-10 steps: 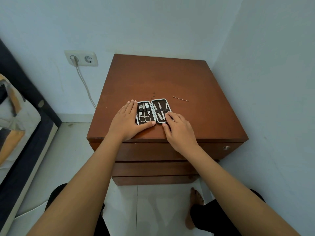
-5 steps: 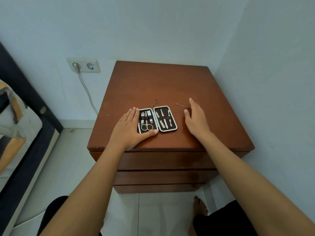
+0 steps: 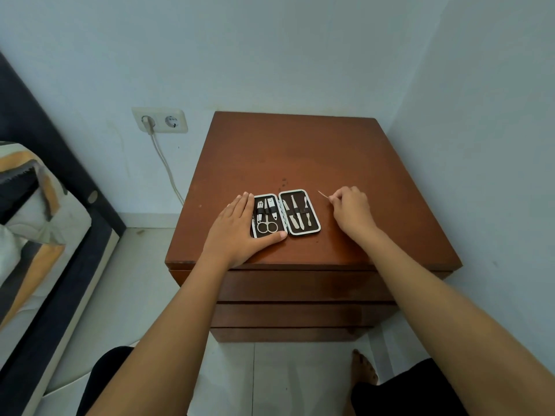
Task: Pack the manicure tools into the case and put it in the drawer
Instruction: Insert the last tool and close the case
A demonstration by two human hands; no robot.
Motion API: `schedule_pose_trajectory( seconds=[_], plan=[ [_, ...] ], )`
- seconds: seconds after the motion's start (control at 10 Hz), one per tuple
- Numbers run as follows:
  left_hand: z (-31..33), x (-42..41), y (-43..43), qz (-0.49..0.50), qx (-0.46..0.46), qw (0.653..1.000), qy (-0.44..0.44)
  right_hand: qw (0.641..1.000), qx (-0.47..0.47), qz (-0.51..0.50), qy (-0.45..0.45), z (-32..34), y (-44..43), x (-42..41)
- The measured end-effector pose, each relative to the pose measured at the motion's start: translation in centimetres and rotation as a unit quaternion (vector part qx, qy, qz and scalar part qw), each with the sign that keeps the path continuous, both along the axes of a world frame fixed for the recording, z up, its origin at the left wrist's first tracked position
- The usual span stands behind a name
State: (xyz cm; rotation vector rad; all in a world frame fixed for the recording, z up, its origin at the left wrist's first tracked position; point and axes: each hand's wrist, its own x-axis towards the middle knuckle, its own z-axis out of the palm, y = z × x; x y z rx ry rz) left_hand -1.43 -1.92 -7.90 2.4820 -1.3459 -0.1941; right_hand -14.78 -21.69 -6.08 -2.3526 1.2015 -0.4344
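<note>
An open manicure case (image 3: 285, 213) lies flat on the brown nightstand (image 3: 300, 154), near its front edge. Scissors and clippers sit strapped in its left half, several slim tools in its right half. My left hand (image 3: 237, 229) lies flat on the case's left edge, thumb along the front rim. My right hand (image 3: 351, 211) is to the right of the case, fingertips pinched on a thin metal tool (image 3: 323, 195) whose tip points up and left. Closed drawers (image 3: 300, 286) show below the top.
Walls close in behind and to the right of the nightstand. A wall socket with a plugged cable (image 3: 159, 120) is at the left. A bed with a dark frame (image 3: 45, 205) stands at far left. My bare foot (image 3: 365, 367) rests on the tiled floor.
My right hand left the case's right half, moved right to the thin metal tool and closed its fingers on it. The left hand stayed on the case.
</note>
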Motion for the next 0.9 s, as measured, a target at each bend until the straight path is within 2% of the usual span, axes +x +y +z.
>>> schedule_pose_trajectory(
  seconds=[0.1, 0.2, 0.6, 0.9],
  plan=[
    [0.0, 0.0, 0.0, -0.001, 0.001, 1.0, -0.002, 0.994, 0.042, 0.05, -0.089, 0.5, 3.1, -1.1],
    [-0.1, 0.0, 0.1, 0.0, 0.0, 1.0, -0.002, 0.989, 0.028, 0.099, -0.107, 0.2, 5.8, -1.8],
    [-0.1, 0.0, 0.1, 0.0, -0.007, 1.0, 0.001, 0.992, -0.066, 0.076, -0.075, 0.1, 8.3, -2.7],
    [0.0, -0.1, 0.1, 0.001, -0.007, 1.0, 0.0, 0.989, -0.093, 0.114, -0.027, -0.2, 8.8, -1.9]
  ],
)
